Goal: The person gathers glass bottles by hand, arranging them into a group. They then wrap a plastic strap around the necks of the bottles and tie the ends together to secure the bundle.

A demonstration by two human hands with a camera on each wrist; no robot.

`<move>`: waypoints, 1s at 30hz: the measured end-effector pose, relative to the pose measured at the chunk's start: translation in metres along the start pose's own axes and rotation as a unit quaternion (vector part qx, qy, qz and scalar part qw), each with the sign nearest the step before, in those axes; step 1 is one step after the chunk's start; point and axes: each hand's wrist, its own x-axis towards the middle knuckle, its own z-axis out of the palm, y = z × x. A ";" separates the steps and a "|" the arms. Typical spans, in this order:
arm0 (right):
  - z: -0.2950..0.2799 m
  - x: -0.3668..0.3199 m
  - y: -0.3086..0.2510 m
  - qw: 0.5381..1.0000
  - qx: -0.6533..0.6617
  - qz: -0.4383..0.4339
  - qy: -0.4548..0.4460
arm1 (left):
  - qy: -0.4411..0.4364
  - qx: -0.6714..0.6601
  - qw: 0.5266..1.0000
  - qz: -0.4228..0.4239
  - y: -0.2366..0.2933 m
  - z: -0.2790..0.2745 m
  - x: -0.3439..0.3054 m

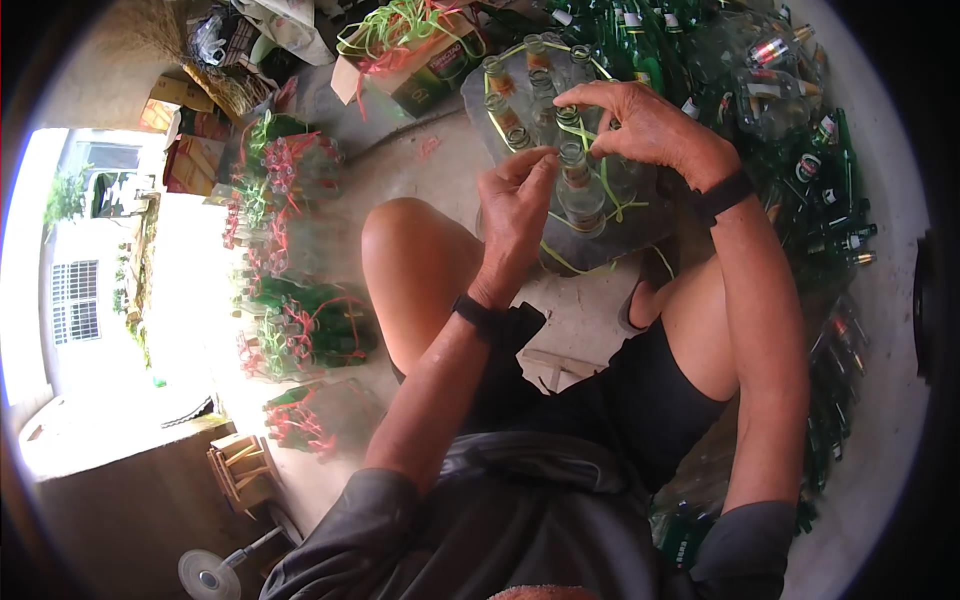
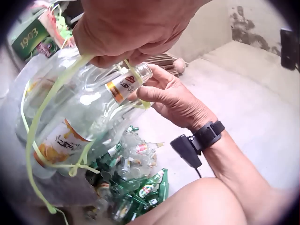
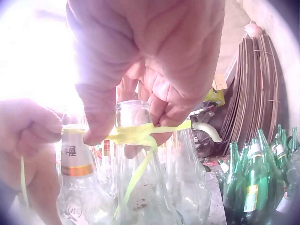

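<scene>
Several clear glass bottles [image 1: 582,208] stand in a bundle, some with orange-and-white labels. A thin yellow-green plastic strap [image 2: 31,136] runs round them and crosses the necks. My left hand [image 1: 517,205] pinches the strap above the near bottles, its thumb and forefinger together. Across the bundle, my right hand [image 1: 650,125] curves its thumb and fingers round a bottle neck [image 3: 132,112], where the strap is wrapped. Part of the right fingers is hidden behind that neck. A knotted strap end [image 2: 77,168] shows low on the bundle's side.
The bundle stands on a grey round surface [image 1: 560,255] between my knees. Loose green bottles [image 1: 840,180] pile up at the right. Tied bottle bundles [image 1: 310,325] line the left. A box [image 1: 425,75] holding red and green straps lies ahead, and a fan [image 1: 208,577] stands behind.
</scene>
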 end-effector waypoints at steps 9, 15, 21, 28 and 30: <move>-0.007 0.002 -0.013 0.998 0.005 0.059 -0.032 | 0.033 -0.031 0.998 0.033 -0.015 -0.002 -0.013; -0.008 -0.002 -0.022 0.996 0.020 0.075 -0.048 | 0.043 -0.102 0.993 0.027 -0.028 0.002 -0.013; -0.008 0.003 -0.038 0.998 -0.022 -0.052 0.041 | 0.044 -0.140 0.989 -0.033 -0.028 0.001 -0.014; 0.012 0.010 -0.059 0.991 -0.095 -0.093 0.006 | 0.060 -0.113 0.992 -0.001 -0.037 0.001 -0.011; 0.014 0.012 -0.055 0.991 -0.104 -0.080 -0.013 | 0.035 -0.123 0.992 -0.008 -0.038 -0.001 -0.011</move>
